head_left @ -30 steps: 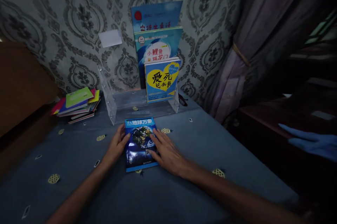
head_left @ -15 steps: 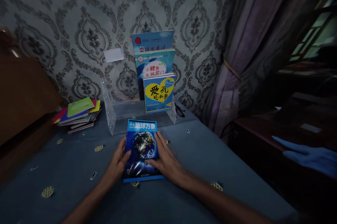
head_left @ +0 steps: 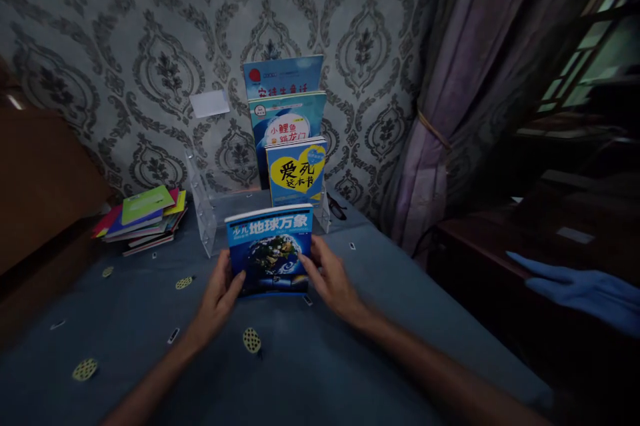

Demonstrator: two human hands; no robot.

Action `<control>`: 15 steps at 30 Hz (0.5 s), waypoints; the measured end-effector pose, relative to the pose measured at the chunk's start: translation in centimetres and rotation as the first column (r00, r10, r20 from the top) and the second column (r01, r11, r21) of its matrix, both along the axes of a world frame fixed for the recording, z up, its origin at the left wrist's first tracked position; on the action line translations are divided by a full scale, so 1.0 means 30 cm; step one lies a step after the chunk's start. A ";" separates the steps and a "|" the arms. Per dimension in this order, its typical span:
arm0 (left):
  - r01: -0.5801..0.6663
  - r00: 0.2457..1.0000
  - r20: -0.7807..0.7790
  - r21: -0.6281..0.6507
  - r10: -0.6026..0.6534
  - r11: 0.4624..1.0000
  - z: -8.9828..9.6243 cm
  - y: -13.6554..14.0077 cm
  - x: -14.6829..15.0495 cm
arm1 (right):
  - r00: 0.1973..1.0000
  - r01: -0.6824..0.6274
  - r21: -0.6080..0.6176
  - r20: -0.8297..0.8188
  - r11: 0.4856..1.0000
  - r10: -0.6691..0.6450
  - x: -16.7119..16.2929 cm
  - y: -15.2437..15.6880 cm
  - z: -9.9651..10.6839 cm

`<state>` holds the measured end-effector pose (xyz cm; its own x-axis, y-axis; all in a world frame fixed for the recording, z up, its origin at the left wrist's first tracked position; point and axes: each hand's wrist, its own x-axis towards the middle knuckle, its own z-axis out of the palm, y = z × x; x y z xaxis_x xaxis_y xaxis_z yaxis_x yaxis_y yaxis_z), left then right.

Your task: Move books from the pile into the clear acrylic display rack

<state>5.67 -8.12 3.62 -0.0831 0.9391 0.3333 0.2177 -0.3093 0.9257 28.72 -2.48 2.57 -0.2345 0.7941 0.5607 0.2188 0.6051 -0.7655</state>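
Note:
A blue book (head_left: 273, 253) with a globe on its cover is tilted up in front of a clear acrylic book stand (head_left: 203, 213). My left hand (head_left: 217, 296) grips its left edge, thumb on the cover. On the right edge my right hand (head_left: 333, 279) holds it the same way, the other fingers partly hidden behind. Behind the book, the stand's right side carries a yellow-and-blue book (head_left: 296, 173), a teal book (head_left: 290, 123) and a taller blue book (head_left: 283, 76) at the back.
A pile of thin, colourful booklets (head_left: 145, 216) lies left of the stand. Folded glasses (head_left: 337, 207) rest by its right side. A blue cloth with pineapple prints covers the table (head_left: 380, 346). To the right are a tied curtain (head_left: 425, 146) and a blue glove-like shape (head_left: 575, 289).
The globe book has been raised from lying nearly flat to a tilted-up position, nearer the stand. My right hand has shifted to its right edge.

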 end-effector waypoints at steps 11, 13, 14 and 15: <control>-0.028 0.909 -0.416 0.001 0.026 1.000 -0.008 0.026 -0.025 | 0.990 -0.031 0.182 0.139 0.983 0.005 0.026 -0.006 0.003; -0.070 0.842 -0.537 -0.021 0.048 0.997 0.011 0.038 -0.033 | 0.989 -0.028 0.187 0.147 0.982 0.000 0.029 0.018 0.003; -0.091 0.804 -0.591 -0.016 0.064 0.996 0.018 0.047 -0.035 | 0.989 -0.017 0.192 0.149 0.981 -0.012 0.031 0.033 0.001; -0.105 0.768 -0.636 0.002 0.082 0.994 0.024 0.059 -0.036 | 0.989 -0.004 0.195 0.148 0.981 -0.025 0.033 0.050 -0.003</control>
